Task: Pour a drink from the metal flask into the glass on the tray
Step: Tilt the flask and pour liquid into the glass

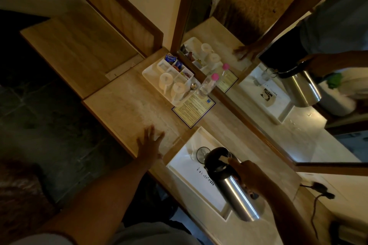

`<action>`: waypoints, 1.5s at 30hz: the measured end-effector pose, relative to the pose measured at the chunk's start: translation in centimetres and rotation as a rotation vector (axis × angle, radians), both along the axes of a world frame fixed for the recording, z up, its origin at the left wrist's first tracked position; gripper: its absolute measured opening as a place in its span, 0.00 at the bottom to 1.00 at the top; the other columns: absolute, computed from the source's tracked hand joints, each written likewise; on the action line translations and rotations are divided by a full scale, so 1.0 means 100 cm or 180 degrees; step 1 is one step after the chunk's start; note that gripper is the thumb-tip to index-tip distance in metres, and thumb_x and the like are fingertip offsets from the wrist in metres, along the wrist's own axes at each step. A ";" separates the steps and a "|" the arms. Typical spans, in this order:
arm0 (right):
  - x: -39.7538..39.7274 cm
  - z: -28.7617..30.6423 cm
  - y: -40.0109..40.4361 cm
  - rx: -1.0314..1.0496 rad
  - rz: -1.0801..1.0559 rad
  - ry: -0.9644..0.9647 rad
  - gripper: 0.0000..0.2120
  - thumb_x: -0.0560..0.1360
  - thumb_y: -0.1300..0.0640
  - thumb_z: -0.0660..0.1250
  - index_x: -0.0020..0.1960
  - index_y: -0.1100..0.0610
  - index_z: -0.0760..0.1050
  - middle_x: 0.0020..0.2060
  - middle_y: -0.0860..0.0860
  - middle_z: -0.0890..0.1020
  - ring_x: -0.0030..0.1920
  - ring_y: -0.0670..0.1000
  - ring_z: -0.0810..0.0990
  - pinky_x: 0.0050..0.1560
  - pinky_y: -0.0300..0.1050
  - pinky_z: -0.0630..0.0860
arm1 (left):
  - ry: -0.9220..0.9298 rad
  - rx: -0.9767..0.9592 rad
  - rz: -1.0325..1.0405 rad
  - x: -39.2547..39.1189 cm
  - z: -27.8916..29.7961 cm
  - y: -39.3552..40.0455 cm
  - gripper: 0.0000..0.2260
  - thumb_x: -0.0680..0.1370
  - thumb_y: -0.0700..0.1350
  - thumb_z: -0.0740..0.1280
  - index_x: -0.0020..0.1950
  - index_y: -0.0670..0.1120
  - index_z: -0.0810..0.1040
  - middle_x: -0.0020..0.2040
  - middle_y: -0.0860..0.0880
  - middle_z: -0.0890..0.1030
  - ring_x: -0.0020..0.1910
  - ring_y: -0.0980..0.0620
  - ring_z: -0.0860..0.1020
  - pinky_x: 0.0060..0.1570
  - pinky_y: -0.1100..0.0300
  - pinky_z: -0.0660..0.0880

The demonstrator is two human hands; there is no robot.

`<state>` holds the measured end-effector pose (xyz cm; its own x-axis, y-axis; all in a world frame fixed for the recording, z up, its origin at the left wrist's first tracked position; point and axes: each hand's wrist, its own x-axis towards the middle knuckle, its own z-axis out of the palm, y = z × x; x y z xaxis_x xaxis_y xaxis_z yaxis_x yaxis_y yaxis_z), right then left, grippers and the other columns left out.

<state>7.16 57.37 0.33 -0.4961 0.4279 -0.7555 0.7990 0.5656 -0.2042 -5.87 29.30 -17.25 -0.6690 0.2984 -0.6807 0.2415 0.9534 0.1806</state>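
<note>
Head view showed your right hand (252,178) wrapped around the handle side of the metal flask (234,185), thumb reaching up onto its black lid. You held the flask tilted, its long axis running from the steel base near your body up toward the dark spout end, which hung directly over the glass (201,153). That was the relation the pour turned on: the glass lay just beyond the spout, on the far side of the flask from your right hand, partly hidden by the lid. Whether liquid was running, you could not tell in the dim light.

The glass stood on the white tray (179,167), at the corner of it farthest from you. The tray was a shallow rectangle with a raised rim and dark lettering on its floor, smooth and pale against the veined, stone-like counter (123,105).

Your left hand (149,143) lay left of the tray, fingers spread flat on the counter and gripping nothing, close to the tray's rim. It was the nearer hand to the glass had steadying been needed, I judged.

The flask's body was a brushed-steel cylinder, glossy with a bright highlight; its cap was rounded black plastic. The glass looked thin, clear and round-rimmed. Beyond the tray, the mirror (278,77) repeated the flask and glass.
</note>
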 end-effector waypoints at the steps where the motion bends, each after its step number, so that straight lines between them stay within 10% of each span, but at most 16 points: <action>1: 0.000 -0.002 0.000 -0.0061 0.0082 0.0006 0.26 0.82 0.38 0.59 0.33 0.53 0.75 0.25 0.48 0.77 0.24 0.45 0.73 0.31 0.38 0.72 | 0.0002 0.0003 0.0004 0.000 0.000 0.000 0.46 0.79 0.57 0.73 0.86 0.60 0.44 0.85 0.41 0.34 0.84 0.35 0.36 0.79 0.29 0.53; 45: 0.003 -0.014 0.008 -0.0042 -0.0119 0.0015 0.27 0.78 0.34 0.60 0.31 0.53 0.75 0.26 0.50 0.77 0.27 0.48 0.75 0.31 0.41 0.72 | 0.0035 -0.0104 -0.0082 0.000 0.000 0.002 0.47 0.79 0.58 0.72 0.86 0.59 0.42 0.85 0.41 0.34 0.85 0.35 0.37 0.79 0.30 0.55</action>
<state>7.42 58.16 -1.03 -0.4835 0.4362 -0.7589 0.8185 0.5326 -0.2153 -5.84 29.48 -17.22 -0.6689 0.2933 -0.6830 0.2677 0.9523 0.1468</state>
